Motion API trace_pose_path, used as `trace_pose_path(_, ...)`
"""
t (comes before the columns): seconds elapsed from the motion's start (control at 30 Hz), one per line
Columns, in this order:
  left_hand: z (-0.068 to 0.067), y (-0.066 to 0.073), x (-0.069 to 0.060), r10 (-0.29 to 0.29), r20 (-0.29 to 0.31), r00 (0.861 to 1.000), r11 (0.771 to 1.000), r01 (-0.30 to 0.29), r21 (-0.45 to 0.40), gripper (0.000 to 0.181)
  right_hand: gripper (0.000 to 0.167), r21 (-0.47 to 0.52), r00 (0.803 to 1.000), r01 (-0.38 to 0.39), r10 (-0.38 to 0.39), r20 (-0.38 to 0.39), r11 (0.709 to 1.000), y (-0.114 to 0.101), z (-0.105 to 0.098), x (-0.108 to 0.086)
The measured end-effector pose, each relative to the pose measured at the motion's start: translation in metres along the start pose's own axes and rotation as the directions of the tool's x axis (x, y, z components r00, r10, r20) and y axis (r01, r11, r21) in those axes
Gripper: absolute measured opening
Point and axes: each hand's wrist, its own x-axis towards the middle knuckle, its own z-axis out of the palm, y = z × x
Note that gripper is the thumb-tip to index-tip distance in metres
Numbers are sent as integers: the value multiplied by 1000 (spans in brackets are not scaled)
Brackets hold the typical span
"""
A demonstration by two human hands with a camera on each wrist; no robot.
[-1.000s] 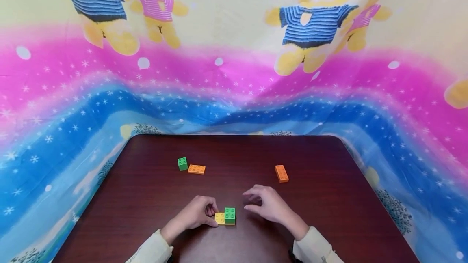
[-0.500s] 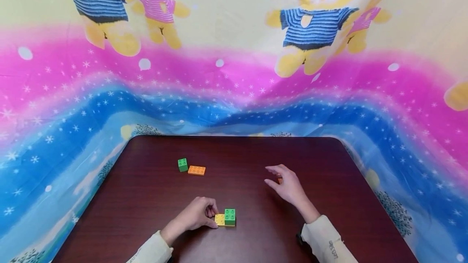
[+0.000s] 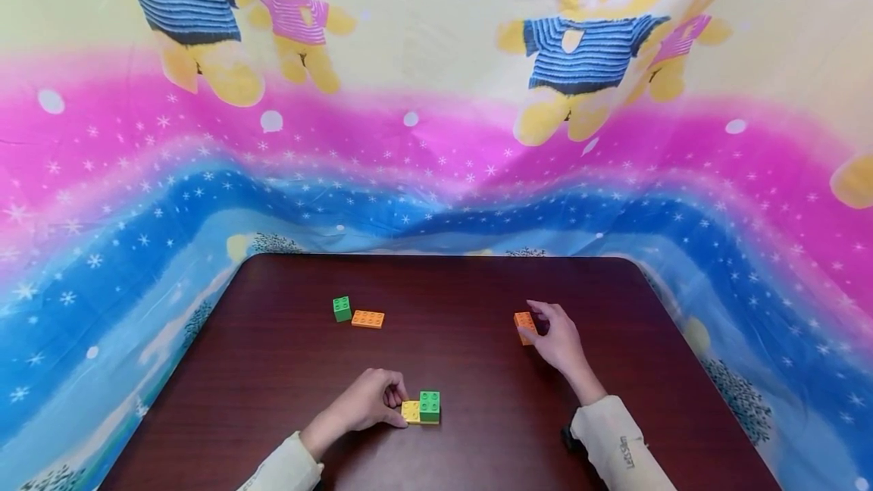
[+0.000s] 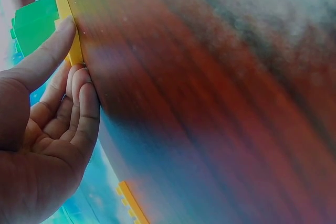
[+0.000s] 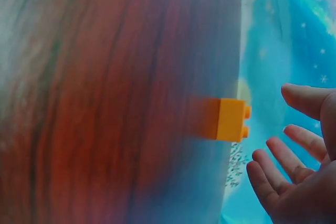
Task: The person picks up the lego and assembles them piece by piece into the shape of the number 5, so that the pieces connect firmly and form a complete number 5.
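Note:
My left hand (image 3: 371, 400) pinches the left end of a flat yellow brick (image 3: 411, 411) near the front of the table. On that brick's right half sits a green brick (image 3: 430, 405). In the left wrist view, the thumb of my left hand (image 4: 47, 114) lies along the yellow brick (image 4: 76, 51), beside the green brick (image 4: 37, 22). My right hand (image 3: 561, 341) is over the right side of an orange brick (image 3: 524, 320), its thumb covering part of it. The right wrist view has the orange brick (image 5: 230, 119) apart from the spread fingers of my right hand (image 5: 299, 156).
At the back left of the dark table (image 3: 436, 279) lie another green brick (image 3: 342, 309) and a flat orange brick (image 3: 368, 319), side by side. A patterned cloth (image 3: 423, 173) hangs around the table's back and sides.
From beside the green and yellow bricks, my right hand has moved right and away from me to the orange brick. My left hand keeps its hold on the yellow brick.

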Motion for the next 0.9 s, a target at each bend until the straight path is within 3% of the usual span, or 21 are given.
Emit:
trace_pose_path(0.33, 0, -2, 2, 5, -3, 1000, 1000, -5, 3, 29, 68, 6, 990, -116, 116, 82, 993, 8, 2, 1)
trace_pose_path(0.9, 2, -2, 1, -10, 2, 1000, 1000, 10, 6, 29, 64, -18, 982, -157, 158, 104, 987, 11, 8, 6)
